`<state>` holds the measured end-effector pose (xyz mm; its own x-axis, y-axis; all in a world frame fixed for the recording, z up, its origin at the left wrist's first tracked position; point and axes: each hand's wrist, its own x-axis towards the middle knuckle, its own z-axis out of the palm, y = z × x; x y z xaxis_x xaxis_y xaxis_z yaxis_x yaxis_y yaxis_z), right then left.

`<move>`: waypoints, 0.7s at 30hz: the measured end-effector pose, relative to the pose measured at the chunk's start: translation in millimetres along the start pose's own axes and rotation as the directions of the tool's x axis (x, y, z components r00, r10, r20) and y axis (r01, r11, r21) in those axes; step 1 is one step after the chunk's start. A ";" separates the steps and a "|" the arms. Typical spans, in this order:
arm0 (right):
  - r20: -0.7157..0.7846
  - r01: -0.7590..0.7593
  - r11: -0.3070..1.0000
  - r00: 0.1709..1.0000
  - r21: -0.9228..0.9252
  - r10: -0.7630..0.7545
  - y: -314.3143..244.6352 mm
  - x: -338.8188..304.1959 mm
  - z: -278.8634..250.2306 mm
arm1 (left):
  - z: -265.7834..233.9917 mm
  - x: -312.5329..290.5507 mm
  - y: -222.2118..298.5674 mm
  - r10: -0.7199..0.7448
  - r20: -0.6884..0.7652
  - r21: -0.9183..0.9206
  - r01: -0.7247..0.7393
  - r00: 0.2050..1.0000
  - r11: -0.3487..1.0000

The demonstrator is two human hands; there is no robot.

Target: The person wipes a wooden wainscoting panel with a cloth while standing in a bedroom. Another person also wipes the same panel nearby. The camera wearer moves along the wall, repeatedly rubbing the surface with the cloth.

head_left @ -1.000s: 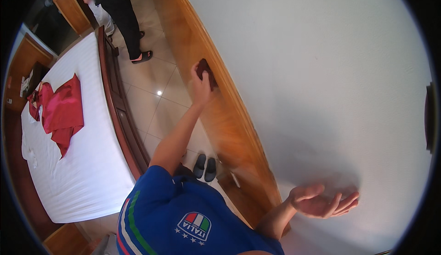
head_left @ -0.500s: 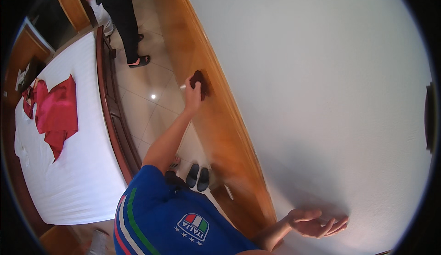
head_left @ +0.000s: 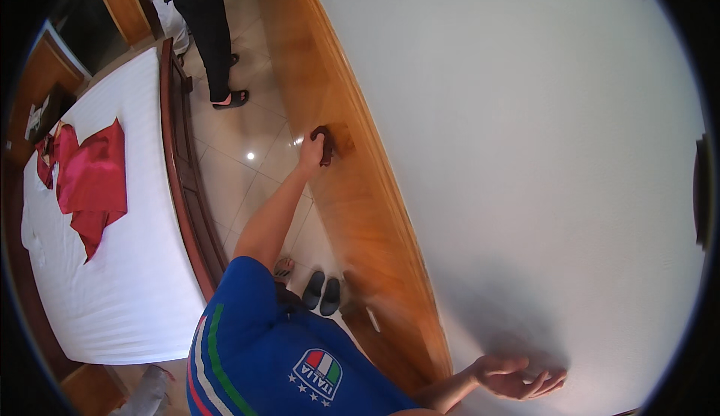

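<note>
Out ahead, my left hand [head_left: 313, 152] is closed around a bunched dark brown cloth [head_left: 325, 143]. The cloth is at the wooden wall panel [head_left: 360, 191]; whether it touches the wood at this instant I cannot tell. A darker patch shows on the wood just right of the cloth. At the lower right, my right hand [head_left: 517, 377] has its fingers apart and loosely curled, with nothing in them. It is beside the white wall [head_left: 525, 154], its shadow falling close by; contact is unclear.
A bed with a white sheet [head_left: 142, 288] and dark wooden frame stands to the left, red fabric [head_left: 94, 169] lying on it. Black slippers [head_left: 321, 293] rest on the tiled floor [head_left: 262, 199] near me. Another person in black trousers [head_left: 206, 34] stands farther off, beside someone in white.
My left hand and the cloth have shifted slightly left and down, uncovering more of the dark patch on the wood. My right hand has dropped slightly.
</note>
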<state>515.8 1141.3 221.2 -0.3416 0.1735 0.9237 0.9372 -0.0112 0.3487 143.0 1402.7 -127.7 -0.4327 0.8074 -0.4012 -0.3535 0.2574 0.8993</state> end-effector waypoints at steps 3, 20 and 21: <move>-0.035 -0.006 0.998 0.999 0.069 0.008 -9.3 6.6 6.9 | 3.5 45.2 -24.9 0.111 -0.104 0.034 -0.108 0.988 0.994; -0.001 0.049 0.998 0.999 -0.039 -0.049 -6.9 8.8 7.8 | 2.6 -11.1 7.6 0.174 0.070 -0.174 -0.160 0.982 0.972; 0.008 0.045 0.997 0.999 -0.060 -0.044 -7.0 7.5 5.5 | 11.1 -30.9 33.4 0.200 0.093 -0.202 -0.178 0.975 0.963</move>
<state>507.1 1148.2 224.8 -0.3822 0.1818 0.9060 0.9150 -0.0625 0.3986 153.8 1392.2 -83.3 -0.4157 0.8882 -0.1957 -0.4312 -0.0031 0.9023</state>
